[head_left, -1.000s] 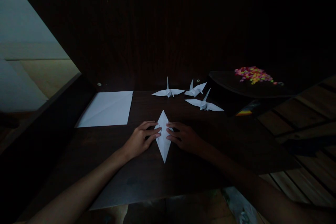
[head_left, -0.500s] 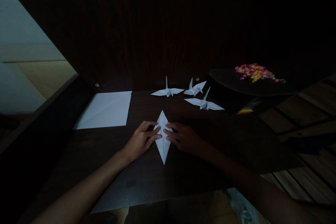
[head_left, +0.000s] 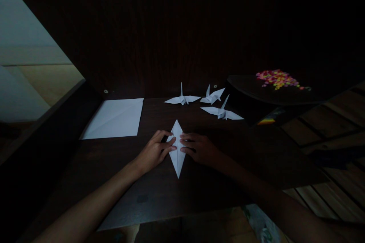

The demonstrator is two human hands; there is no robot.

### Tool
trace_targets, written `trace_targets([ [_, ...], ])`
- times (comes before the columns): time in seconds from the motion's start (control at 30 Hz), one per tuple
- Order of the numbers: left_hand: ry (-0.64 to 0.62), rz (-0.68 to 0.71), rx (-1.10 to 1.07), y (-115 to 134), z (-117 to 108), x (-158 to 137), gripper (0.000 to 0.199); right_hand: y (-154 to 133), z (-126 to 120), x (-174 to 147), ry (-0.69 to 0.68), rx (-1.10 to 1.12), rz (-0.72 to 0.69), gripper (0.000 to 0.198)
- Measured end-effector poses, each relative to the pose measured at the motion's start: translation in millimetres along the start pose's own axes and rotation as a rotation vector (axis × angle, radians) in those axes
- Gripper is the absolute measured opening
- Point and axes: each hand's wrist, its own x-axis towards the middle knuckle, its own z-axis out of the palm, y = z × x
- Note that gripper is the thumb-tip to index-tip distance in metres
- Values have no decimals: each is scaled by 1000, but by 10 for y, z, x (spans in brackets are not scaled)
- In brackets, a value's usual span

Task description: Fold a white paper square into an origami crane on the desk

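Note:
A white folded paper diamond (head_left: 177,163) lies flat on the dark table in front of me, with a crease down its middle. My left hand (head_left: 156,148) rests on its left edge, fingers spread and fingertips pressed on the paper. From the other side, my right hand (head_left: 199,149) lays its spread fingertips on the right edge. Neither hand grips around the paper. Beyond it stand three white paper cranes: one crane (head_left: 182,100) at the middle, another crane (head_left: 211,97) to its right, and a nearer crane (head_left: 221,113).
A white paper sheet (head_left: 114,119) with a diagonal crease lies at the left. Many small pink, red and yellow pieces (head_left: 279,79) are heaped on a dark rounded shelf (head_left: 245,85) at the right. A dark panel (head_left: 142,34) rises behind the table.
My right fingertips have slid slightly outward to the right on the folded paper. My left hand, the paper and the cranes stay nearly as they were.

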Motion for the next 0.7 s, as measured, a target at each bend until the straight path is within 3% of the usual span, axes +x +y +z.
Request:
trace_targets([
  [0.23,-38,13,-61,-92,-78,30,30,8,-2,-3,-4,-6,4,24],
  [0.53,-36,67,8,-162,-74,40,32,-5,-20,1,0,-38,-21,23],
  [0.7,-95,67,15,-186,-89,56,32,23,6,-17,-19,-35,-11,23],
])
